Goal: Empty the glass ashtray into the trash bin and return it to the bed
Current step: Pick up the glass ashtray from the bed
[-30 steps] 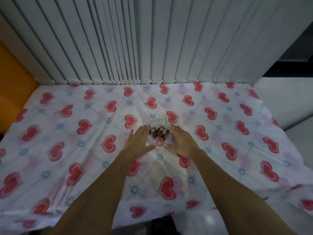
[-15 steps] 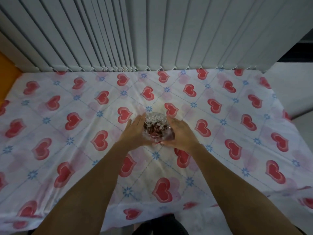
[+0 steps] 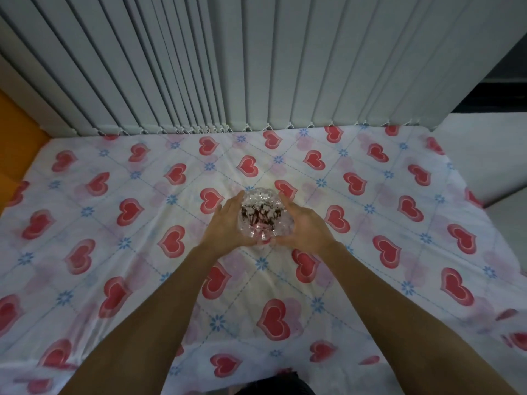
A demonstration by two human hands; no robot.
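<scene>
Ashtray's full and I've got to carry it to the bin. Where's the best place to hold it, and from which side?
Grip the glass ashtray by its outer wall, one hand on each side: left hand from the left, right hand from the right, as they cup it now. It is round and open-topped with dark debris inside, so a level two-sided grip probably keeps the contents from spilling onto the bed sheet.

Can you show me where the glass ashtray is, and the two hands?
glass ashtray (image 3: 263, 216), head view, on the dark ash inside it.
left hand (image 3: 225, 228), head view, on its back.
right hand (image 3: 306, 230), head view, on its back.
</scene>
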